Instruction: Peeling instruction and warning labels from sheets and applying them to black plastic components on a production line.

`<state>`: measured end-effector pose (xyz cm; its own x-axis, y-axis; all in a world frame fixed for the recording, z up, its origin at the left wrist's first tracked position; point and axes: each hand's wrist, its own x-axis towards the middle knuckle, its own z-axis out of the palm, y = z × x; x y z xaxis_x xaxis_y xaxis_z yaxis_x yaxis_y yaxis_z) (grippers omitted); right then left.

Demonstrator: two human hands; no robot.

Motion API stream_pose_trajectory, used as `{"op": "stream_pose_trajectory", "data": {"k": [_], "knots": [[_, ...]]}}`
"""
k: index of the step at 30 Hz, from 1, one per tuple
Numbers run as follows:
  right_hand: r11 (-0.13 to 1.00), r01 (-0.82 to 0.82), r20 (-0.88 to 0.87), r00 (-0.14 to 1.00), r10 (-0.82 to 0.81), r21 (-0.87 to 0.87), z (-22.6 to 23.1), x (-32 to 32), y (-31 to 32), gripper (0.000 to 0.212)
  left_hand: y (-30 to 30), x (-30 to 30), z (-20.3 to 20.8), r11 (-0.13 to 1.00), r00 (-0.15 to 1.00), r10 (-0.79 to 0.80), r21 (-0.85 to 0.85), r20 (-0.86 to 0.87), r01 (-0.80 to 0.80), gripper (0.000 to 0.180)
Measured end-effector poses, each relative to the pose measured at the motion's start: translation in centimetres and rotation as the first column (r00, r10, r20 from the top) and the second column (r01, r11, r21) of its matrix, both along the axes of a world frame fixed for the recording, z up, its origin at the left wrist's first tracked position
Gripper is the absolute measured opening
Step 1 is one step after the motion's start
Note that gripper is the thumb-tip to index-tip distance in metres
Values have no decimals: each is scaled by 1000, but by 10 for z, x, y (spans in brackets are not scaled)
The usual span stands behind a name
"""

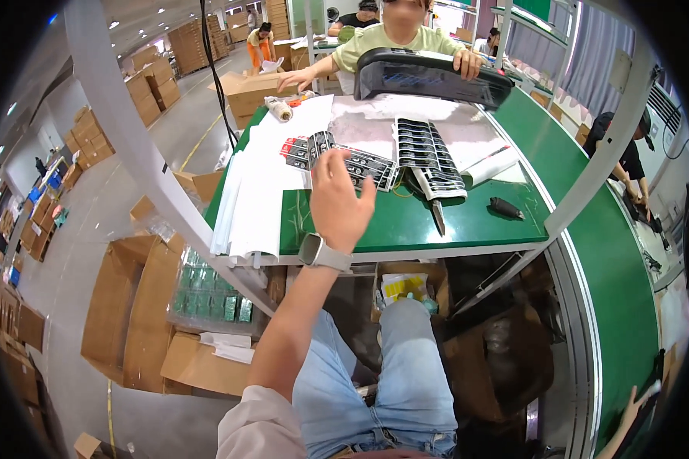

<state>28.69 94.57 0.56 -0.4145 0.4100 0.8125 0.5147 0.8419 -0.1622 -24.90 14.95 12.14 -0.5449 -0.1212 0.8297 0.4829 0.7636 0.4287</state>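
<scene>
My left hand (337,200), a watch on its wrist, reaches over the table with fingers stretched forward and thumb apart. Beneath and beside its fingertips are flat black-and-silver strips (365,166) with round marks and a red end. Whether the fingertips touch the short strip (321,143) just beyond them, I cannot tell. To the right lies a black-and-white segmented panel (425,149), with a pointed blade-like tool (438,217) below it. A small black cylindrical piece (506,207) rests farther right. My right hand is out of view.
Opposite, a co-worker holds a long black casing (436,79). White sheets (262,191) and a roll (279,109) lie on the green table (337,222). Metal posts (134,145) flank the table. Cartons (122,314) stand at left; another person's hand (629,419) shows at lower right.
</scene>
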Motion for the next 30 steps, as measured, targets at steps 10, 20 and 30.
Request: {"op": "stream_pose_trajectory", "data": {"k": [10, 20, 30], "knots": [[922, 242, 287, 945, -155, -301, 72, -46, -156, 84, 37, 62, -24, 899, 902, -430, 98, 28, 426, 22], [999, 22, 212, 977, -29, 33, 105, -139, -308, 94, 107, 123, -64, 648, 623, -761, 251, 181, 719, 14], [919, 195, 126, 979, -161, -342, 98, -118, -271, 97, 102, 144, -93, 560, 510, -828, 289, 233, 776, 14]]}}
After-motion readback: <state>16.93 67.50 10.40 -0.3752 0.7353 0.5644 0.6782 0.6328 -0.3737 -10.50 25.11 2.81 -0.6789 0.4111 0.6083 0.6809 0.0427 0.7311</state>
